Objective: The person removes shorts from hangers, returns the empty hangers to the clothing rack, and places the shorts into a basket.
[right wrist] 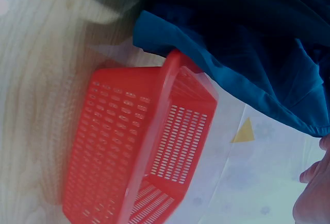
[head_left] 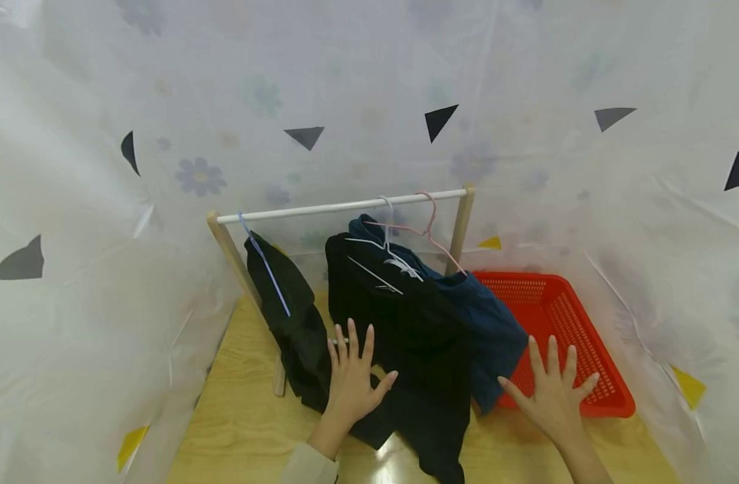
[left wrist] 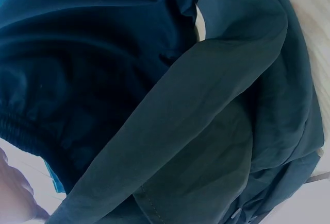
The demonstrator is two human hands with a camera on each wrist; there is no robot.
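My left hand (head_left: pixel 353 383), fingers spread, is in front of a dark garment (head_left: pixel 285 289) on a blue hanger (head_left: pixel 263 262) and a black garment (head_left: pixel 406 323) with a white print on a white hanger (head_left: pixel 386 232). My right hand (head_left: pixel 551 396), also spread and holding nothing, is before the red basket (head_left: pixel 578 323), beside a blue garment (head_left: pixel 493 329) on a pink hanger (head_left: pixel 431 232). All three hangers hook over the white rail (head_left: pixel 321 210) of a small rack. In the left wrist view, a greenish dark sleeve-like piece (left wrist: pixel 170 126) crosses darker cloth (left wrist: pixel 93 69).
Wooden posts (head_left: pixel 461 222) hold up the rail at both ends. The rack and basket stand on a light wooden table (head_left: pixel 236 410). Pale patterned sheeting (head_left: pixel 369 101) surrounds the table at the back and sides. The black garment's lower part hangs toward the front.
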